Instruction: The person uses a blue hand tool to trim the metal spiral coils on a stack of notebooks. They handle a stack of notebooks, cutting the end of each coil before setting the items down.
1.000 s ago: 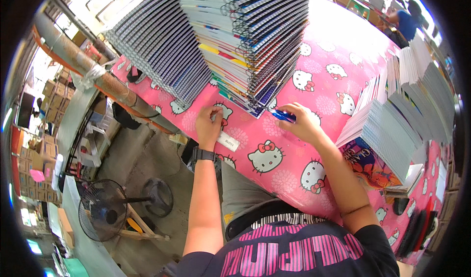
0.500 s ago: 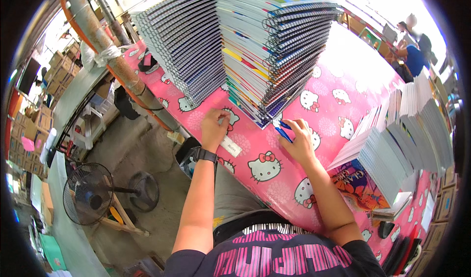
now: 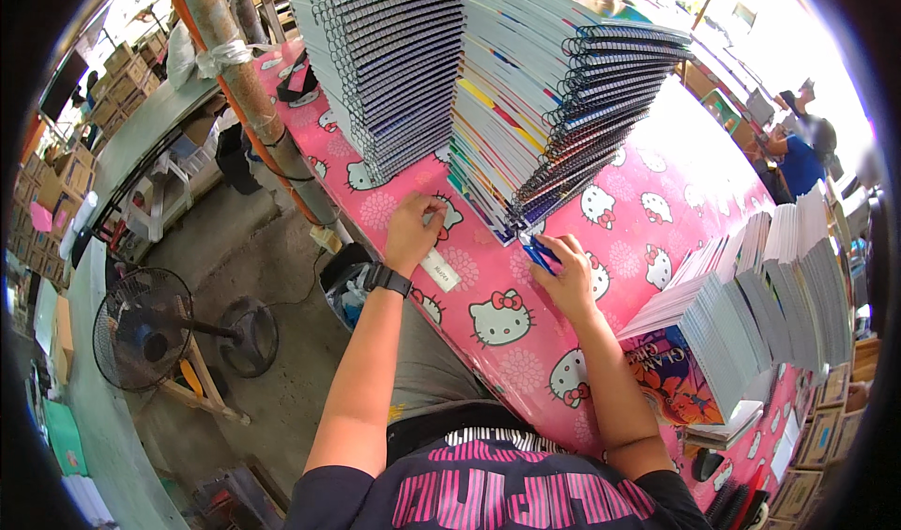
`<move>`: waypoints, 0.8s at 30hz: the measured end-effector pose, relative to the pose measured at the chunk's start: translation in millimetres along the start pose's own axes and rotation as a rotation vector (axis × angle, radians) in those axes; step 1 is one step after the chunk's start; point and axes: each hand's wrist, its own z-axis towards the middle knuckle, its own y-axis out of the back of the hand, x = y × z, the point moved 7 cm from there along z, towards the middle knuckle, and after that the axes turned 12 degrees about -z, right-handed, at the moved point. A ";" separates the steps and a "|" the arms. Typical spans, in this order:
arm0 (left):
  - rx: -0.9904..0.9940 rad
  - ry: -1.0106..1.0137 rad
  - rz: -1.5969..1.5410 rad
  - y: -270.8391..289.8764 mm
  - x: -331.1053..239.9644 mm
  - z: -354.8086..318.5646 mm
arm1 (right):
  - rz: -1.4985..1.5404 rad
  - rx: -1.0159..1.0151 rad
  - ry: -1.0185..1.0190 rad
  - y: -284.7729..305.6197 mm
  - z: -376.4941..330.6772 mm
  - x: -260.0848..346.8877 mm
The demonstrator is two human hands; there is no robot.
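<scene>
My right hand (image 3: pixel 572 277) is closed around small blue-handled pliers (image 3: pixel 542 250). Their jaws are at the bottom corner of a tall stack of spiral-bound notebooks (image 3: pixel 582 127), by the end of a wire coil. A second tall stack with its coils facing left (image 3: pixel 394 80) adjoins it. My left hand (image 3: pixel 411 234), with a dark watch on the wrist, rests on the table left of the stacks. Its fingers are curled together, and whatever they hold is hidden. Just beside it lies a small white block with print on it (image 3: pixel 439 271).
A pink cartoon-cat cloth (image 3: pixel 526 371) covers the table. More notebooks (image 3: pixel 713 333) are stacked at the right. A rusty pipe (image 3: pixel 258 108) rises along the table's left edge. On the floor at left stands a black fan (image 3: pixel 145 328). A person in blue (image 3: pixel 802 164) is at the far right.
The whole view has shifted slightly, the stacks appearing farther right. My right hand stays at the stack's bottom corner with the pliers; the left stays by the white block, fingers still curled.
</scene>
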 end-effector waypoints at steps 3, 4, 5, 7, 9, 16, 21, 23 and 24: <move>-0.008 0.009 -0.008 3.7 2.2 -1.1 | 0.114 0.108 -0.071 -0.5 4.5 0.7; -0.007 0.007 -0.011 3.2 1.4 0.1 | 0.125 0.126 -0.097 2.2 6.6 -0.3; -0.004 0.005 0.008 3.0 0.6 0.6 | 0.074 0.097 -0.080 4.8 6.2 -1.5; 0.002 0.005 0.043 1.3 1.3 -0.3 | -0.033 0.041 -0.043 8.0 1.8 -5.2; -0.013 -0.009 -0.017 2.4 3.8 0.9 | -0.041 -0.001 -0.044 7.3 1.3 -5.4; 0.006 0.021 0.017 1.8 -1.1 0.0 | -0.053 0.022 0.013 1.1 1.1 -2.6; -0.004 -0.006 0.046 3.0 1.2 -0.4 | -0.066 -0.007 -0.063 3.0 -0.4 -2.6; 0.000 0.000 0.041 2.0 0.2 -0.2 | -0.072 -0.028 -0.050 4.0 -1.3 -1.9; 0.004 0.009 0.038 2.0 0.1 0.3 | -0.075 -0.028 -0.042 4.5 -0.5 -0.2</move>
